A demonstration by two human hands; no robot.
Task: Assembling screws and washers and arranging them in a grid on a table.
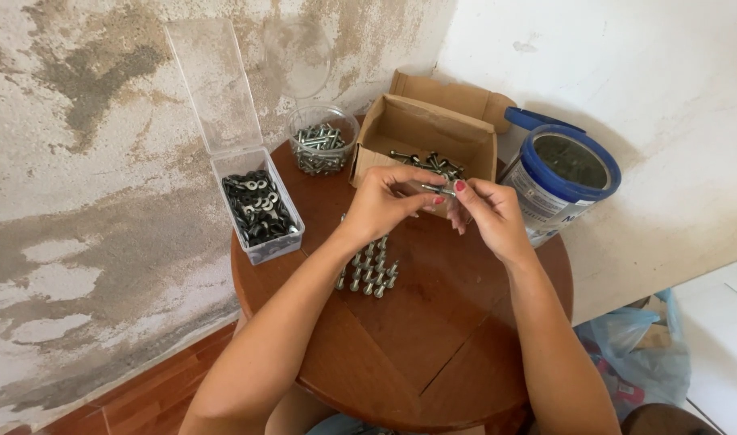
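Round glossy brown wood table (433, 338). Left hand (382, 201) and right hand (489, 211) fingers pressed together, pinching small shiny metal bolt (438, 190) between them. Below fingers: upright bolts (370, 272) in rows. Beyond fingers: open cardboard box (421, 133). Left of fingers: clear plastic box of dark washers (260, 208).

A corner of a worn home room, used as a makeshift sorting spot.

You sit at a small round wooden table (433, 338) against stained, peeling plaster walls (78, 161). Beyond your fingers (417, 184) stand a cardboard box (421, 133) and round tub (322, 138) of bolts; left of them, a clear box (260, 211) of washers; right, a blue-rimmed tin (563, 179).
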